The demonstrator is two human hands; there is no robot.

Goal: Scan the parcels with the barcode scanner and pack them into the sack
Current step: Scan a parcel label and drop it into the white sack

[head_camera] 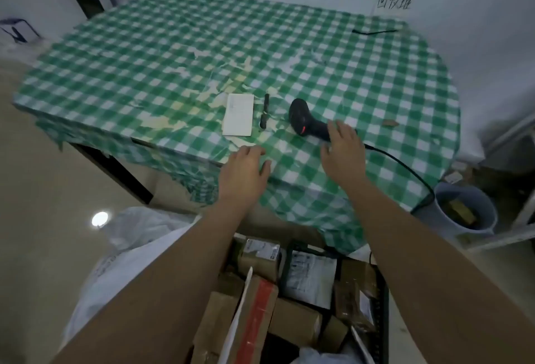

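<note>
Reaching: both bare hands stretch out over the near edge of the table with the green-and-white checked cloth [173, 45]; the step in hand looks like taking up the scanner.
Right hand: the right hand [343, 150] is spread with relaxed fingers, its fingertips at the handle of the black handheld barcode scanner [304, 117]; it grasps nothing, and whether it touches the handle cannot be told.
Left hand: the left hand [244, 171] hovers palm down above the cloth, fingers loosely bent, holding nothing.
Scanner: it lies on its side on the cloth, its black cable [405, 166] trailing off the right edge of the table.
Parcels: brown cardboard boxes and grey plastic mailers [289, 291] sit heaped in a dark crate below the table edge, between the person's forearms; none is on the table.
Sack: the white woven sack [124, 250] lies crumpled on the floor to the left of the crate; its contents are not visible.
Other items: a white rectangular card [238, 114] and a black pen [265, 110] lie left of the scanner; a grey bucket [463, 207] stands on the floor at right.
Progress: judged from the full crate, the task seems at or near its start, with scanning and packing left for all the parcels in view.
</note>
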